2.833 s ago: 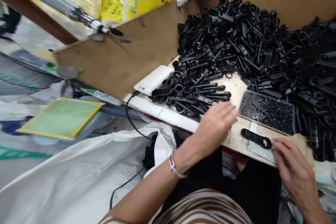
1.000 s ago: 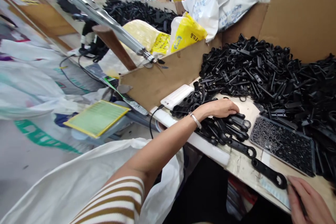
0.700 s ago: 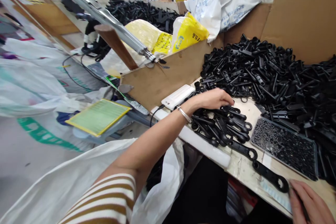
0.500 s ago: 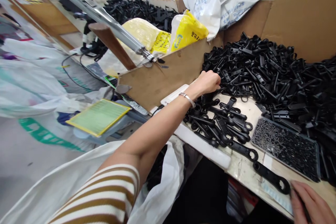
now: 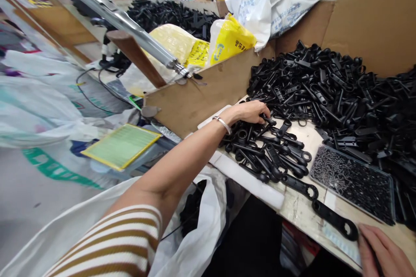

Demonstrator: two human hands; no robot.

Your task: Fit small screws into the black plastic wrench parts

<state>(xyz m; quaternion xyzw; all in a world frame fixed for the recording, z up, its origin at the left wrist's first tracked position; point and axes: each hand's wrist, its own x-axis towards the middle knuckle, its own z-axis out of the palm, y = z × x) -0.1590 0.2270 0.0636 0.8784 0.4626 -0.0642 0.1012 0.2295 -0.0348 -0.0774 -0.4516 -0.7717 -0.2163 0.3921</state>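
My left hand (image 5: 254, 111), with a bracelet at the wrist, reaches out over the near-left edge of the big heap. Its fingers are closed on a black plastic part (image 5: 268, 119) with a long, flat body. Below it lies a smaller cluster of similar black plastic parts (image 5: 264, 151). At the lower right, my right hand (image 5: 385, 251) is partly cut off by the frame. A thin dark piece (image 5: 373, 253) shows between its closed fingers. Just left of it, two ring-ended black parts (image 5: 334, 218) lie end to end along the table edge.
A large heap of black parts (image 5: 312, 78) fills the back of the table. A clear tray of small screws (image 5: 352, 184) sits at the right. A power screwdriver (image 5: 130, 30) hangs at upper left beside a wooden handle (image 5: 138, 58). An open white sack (image 5: 208, 225) stands below the edge.
My left hand has drawn back slightly from the heap, toward me, and a black part now shows at its fingertips. My right hand has hardly moved.
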